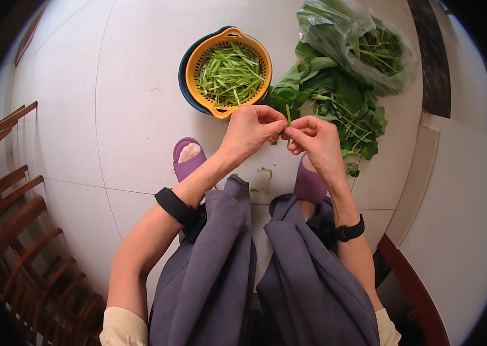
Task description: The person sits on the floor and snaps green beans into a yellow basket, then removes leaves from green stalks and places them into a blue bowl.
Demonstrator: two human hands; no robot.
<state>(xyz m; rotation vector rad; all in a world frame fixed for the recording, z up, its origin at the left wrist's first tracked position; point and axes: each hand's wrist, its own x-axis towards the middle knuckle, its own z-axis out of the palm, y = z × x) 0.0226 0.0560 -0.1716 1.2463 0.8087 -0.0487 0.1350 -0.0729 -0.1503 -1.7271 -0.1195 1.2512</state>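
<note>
Between my two hands a short green vegetable stem (288,113) stands nearly upright in the view. My left hand (255,129) pinches it with thumb and forefinger from the left. From the right, the fingertips of my right hand (315,136) grip the same stem. Just beyond my left hand sits a yellow plastic colander (192,65), nested in a dark teal basin (184,88). Many cut green stems (231,73) fill it. Beyond my right hand lies a pile of leafy greens (347,101) on the floor.
A clear plastic bag (334,26) of more greens lies at the upper right. Stem scraps (266,172) dot the tiled floor (66,129) between my purple slippers (189,160). Wooden chairs (14,186) stand at the left; a white panel (455,194) borders the right.
</note>
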